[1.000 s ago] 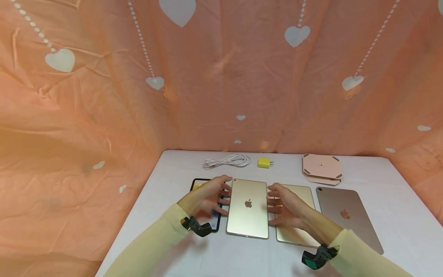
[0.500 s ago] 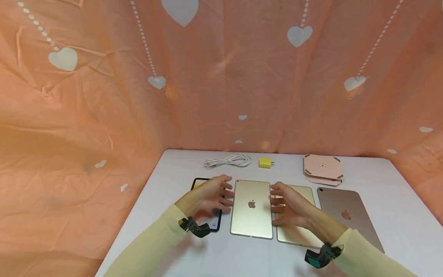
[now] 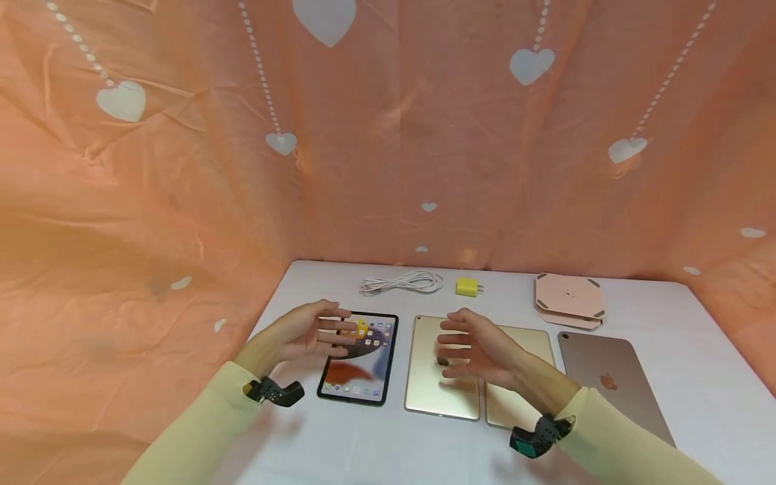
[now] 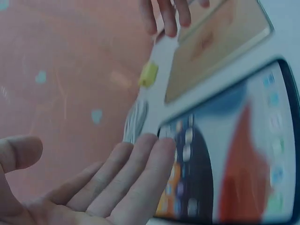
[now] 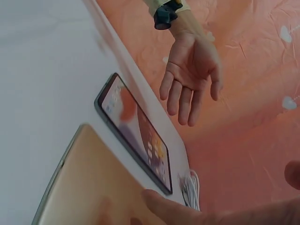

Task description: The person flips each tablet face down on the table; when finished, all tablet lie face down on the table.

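Note:
My left hand point(image 3: 308, 331) hovers with loosely extended fingers by the left side of a tablet point(image 3: 362, 364) whose lit screen shows app icons. In the left wrist view its fingers pass in front of that tablet's screen point(image 4: 234, 159) and hold nothing. Above a gold tablet point(image 3: 442, 397) lying back side up, my right hand point(image 3: 481, 347) is held with its fingers spread and nothing in them. It hides part of the logo. Beneath the right wrist lies a second gold tablet point(image 3: 533, 337), partly covered by the hand. A grey tablet point(image 3: 600, 364) lies farther right, also face down.
Along the back of the white table point(image 3: 376, 444) lie a coiled white cable point(image 3: 403, 281), a yellow charger plug point(image 3: 467, 287) and a pink folded stand-like piece point(image 3: 568, 296). An orange curtain point(image 3: 364, 168) with pale hearts hangs behind and beside the table.
The gold tablet slid slightly right, then both hands came away from its sides. My left hand moved left, uncovering the lit tablet; my right hand shifted left over the gold one.

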The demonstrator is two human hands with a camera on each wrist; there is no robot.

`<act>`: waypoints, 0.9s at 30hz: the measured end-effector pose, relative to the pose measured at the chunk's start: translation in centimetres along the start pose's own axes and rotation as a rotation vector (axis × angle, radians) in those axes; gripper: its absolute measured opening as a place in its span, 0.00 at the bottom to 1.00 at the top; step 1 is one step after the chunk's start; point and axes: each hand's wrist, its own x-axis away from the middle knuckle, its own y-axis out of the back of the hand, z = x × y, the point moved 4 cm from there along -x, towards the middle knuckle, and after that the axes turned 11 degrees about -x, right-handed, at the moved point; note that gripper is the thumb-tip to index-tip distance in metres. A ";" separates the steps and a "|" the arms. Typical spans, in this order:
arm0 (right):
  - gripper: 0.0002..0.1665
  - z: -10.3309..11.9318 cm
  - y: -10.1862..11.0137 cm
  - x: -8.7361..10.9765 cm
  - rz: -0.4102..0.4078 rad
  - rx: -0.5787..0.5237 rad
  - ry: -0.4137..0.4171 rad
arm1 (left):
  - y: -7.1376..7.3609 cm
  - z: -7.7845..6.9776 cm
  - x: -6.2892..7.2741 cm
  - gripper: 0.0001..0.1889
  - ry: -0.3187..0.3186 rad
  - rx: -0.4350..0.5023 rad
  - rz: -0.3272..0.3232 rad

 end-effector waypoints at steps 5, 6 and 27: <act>0.47 -0.9 -1.9 -1.8 0.018 -0.058 -0.037 | 2.3 0.9 1.2 0.34 0.027 0.001 -0.022; 0.48 -1.2 -2.3 -2.2 0.022 -0.063 -0.044 | 2.6 1.1 1.4 0.34 0.028 -0.007 -0.026; 0.52 -4.6 -5.5 -7.0 -0.046 -0.129 -0.057 | 2.4 3.0 0.8 0.39 0.189 -0.121 -0.170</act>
